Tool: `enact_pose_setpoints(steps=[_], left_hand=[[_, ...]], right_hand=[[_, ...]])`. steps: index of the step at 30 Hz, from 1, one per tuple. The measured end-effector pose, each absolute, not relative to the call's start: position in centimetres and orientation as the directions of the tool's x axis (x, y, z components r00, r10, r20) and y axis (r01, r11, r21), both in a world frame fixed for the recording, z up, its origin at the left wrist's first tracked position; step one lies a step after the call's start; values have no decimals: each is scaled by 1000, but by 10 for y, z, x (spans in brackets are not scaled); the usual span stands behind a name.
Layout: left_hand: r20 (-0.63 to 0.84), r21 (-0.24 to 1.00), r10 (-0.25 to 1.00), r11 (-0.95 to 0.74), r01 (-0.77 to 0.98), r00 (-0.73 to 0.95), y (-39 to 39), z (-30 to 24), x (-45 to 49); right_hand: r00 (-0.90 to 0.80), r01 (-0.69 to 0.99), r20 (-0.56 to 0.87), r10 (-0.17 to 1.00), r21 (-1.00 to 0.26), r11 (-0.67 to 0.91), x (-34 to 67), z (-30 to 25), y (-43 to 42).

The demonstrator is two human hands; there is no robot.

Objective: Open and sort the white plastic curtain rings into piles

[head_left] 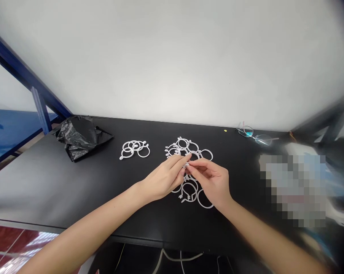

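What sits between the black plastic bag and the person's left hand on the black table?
In the head view, a small cluster of overlapping white plastic rings lies between the black plastic bag and the left hand.

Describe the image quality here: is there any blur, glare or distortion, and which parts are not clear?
In the head view, a blocky pixelated patch hides something at right, and the right forearm blurs toward the frame edge. The wide lens bends the edge of the black table. A pale sheen lies on the table's left; the white rings stay sharp.
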State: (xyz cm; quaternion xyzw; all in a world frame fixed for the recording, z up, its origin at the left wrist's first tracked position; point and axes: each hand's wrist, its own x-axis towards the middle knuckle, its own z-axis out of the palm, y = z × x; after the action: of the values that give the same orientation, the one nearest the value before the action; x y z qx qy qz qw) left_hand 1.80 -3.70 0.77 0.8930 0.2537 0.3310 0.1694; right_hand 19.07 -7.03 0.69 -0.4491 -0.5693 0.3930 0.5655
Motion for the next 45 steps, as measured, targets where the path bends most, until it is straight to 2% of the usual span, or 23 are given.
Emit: enact_pose_setpoints(steps=[10, 14, 16, 18, 20, 23, 26, 29, 31, 33, 35, 39, 41, 45], left_hand=[[444, 510, 602, -779, 365, 664, -39, 11, 17], [467, 480, 572, -805, 349, 675, -38, 15, 16], [478, 432, 562, -820, 376, 675, -33, 19, 12], [470, 385, 602, -798, 464, 645, -25, 23, 5], [436, 322, 681, -729, 604, 589, -14, 25, -6], [351, 141, 790, -574, 806, 502, 3, 23, -24], [287, -12, 858, -442, 897, 426, 11, 16, -37], [288, -89, 879, -370, 925, 379, 12, 12, -40], [328, -86, 873, -353, 932, 361, 10, 12, -37], [373, -32, 844, -403, 914, 385, 6, 13, -30], [378, 48, 790, -538, 842, 483, 1, 15, -21], [291, 164, 626, -778, 606, 724, -11, 14, -6], [261, 190, 585, -811, 554, 768, -15, 12, -2], [228, 213, 581, -813, 542, 782, -16, 9, 1]], right_hand=[[15, -16, 231, 973, -973, 231, 191, 10, -67], [-5, -42, 221, 975, -975, 220, 192, 10, -67], [3, -38, 217, 976, -975, 217, 195, 11, -65], [56, 3, 225, 973, -974, 225, 201, 12, -62], [134, 85, 250, 959, -967, 240, 207, 13, -59], [199, 244, 322, 925, -931, 272, 216, 13, -54], [153, 421, 432, 889, -842, 337, 219, 10, -52], [58, 534, 506, 860, -744, 402, 221, 8, -51], [33, 558, 501, 865, -727, 400, 223, 8, -49], [38, 573, 473, 880, -732, 368, 228, 8, -46], [37, 605, 450, 892, -721, 338, 232, 8, -42], [-35, 680, 412, 910, -658, 324, 237, 5, -37], [-61, 696, 392, 918, -642, 321, 238, 1, -35], [-58, 703, 377, 924, -642, 306, 240, -8, -32]])
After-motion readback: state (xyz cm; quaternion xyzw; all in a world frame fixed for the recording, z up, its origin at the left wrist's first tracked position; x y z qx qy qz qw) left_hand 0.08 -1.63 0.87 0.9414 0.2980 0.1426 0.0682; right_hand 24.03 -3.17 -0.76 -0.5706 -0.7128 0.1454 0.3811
